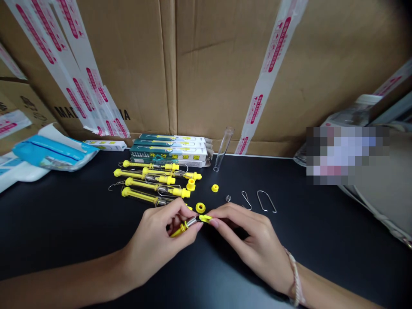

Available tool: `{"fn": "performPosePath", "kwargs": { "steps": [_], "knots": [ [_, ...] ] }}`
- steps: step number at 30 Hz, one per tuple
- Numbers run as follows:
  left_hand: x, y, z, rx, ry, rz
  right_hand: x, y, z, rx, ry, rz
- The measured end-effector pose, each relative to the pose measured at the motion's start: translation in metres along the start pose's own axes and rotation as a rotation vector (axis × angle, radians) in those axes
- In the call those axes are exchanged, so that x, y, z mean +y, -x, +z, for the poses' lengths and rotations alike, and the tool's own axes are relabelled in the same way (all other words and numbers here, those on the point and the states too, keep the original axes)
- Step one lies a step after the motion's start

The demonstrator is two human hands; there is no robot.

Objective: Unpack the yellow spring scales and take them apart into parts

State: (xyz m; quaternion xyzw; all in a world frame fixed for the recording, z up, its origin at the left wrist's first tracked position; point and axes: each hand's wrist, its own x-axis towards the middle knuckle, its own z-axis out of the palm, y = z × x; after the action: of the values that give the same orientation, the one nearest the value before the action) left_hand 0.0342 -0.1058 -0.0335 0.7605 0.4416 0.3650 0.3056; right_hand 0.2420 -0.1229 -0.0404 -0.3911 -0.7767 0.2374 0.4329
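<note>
Well, both hands are busy with tiny parts, so slow and gentle seems best. The left hand [154, 240] has its fingers pinching a yellow rod [177, 231] with a shiny metal part [191, 222] at its end. The right hand [257, 236] has its fingertips pressed around a small yellow piece [205, 219], right at the end of that metal part. I can't tell if the two are joined, as fingers hide some of it.

I think the left hand should be the still one, gripping close to the metal end so it can't wobble. The right hand can make the little moves. It would help to line the yellow piece up straight with the rod first. A hard push while it is crooked could bend it or make it jump away.

Working low over the desk [225, 279] is smart, since a dropped bit won't fall far. But a yellow ring [200, 207] lies just beyond the fingertips, so a bump could roll it off. The metal coil [228, 198] and the bent wire [273, 204] lie beyond the right hand, and its knuckles should stay clear of them.
</note>
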Motion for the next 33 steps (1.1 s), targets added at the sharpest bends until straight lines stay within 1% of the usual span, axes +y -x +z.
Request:
{"fn": "performPosePath", "kwargs": {
  "steps": [3, 6, 8, 12, 15, 19, 24, 30, 33],
  "knots": [
    [0.001, -0.0005, -0.0001, 0.018, -0.017, 0.003, 0.0002, 0.0027, 0.0013, -0.035, 0.02, -0.001],
    [0.0017, -0.001, -0.0008, 0.021, -0.031, 0.001, 0.0016, 0.006, 0.0026, -0.035, 0.024, 0.017],
    [0.002, -0.001, -0.0013, 0.008, -0.037, 0.012, 0.0031, 0.0069, 0.003, -0.032, 0.024, 0.03],
    [0.0024, 0.0, -0.0016, -0.042, -0.05, 0.042, 0.0039, 0.0041, 0.0022, -0.07, -0.025, 0.015],
    [0.0029, 0.0015, -0.0014, -0.062, -0.077, 0.075, 0.0024, 0.0017, 0.0016, -0.058, -0.047, 0.016],
    [0.0034, 0.0032, -0.0008, -0.02, -0.087, 0.164, 0.0016, 0.0032, 0.0025, -0.04, -0.045, 0.031],
    [0.003, 0.0046, -0.0006, 0.041, -0.111, 0.251, 0.0039, 0.0056, 0.0028, -0.087, -0.037, 0.084],
    [0.0028, 0.0065, 0.0006, 0.074, -0.138, 0.263, 0.0029, 0.0009, 0.0001, -0.108, -0.082, 0.14],
    [0.0028, 0.0071, 0.0008, 0.077, -0.135, 0.259, 0.0015, -0.0016, -0.0017, -0.177, -0.204, 0.219]
  ]
}}
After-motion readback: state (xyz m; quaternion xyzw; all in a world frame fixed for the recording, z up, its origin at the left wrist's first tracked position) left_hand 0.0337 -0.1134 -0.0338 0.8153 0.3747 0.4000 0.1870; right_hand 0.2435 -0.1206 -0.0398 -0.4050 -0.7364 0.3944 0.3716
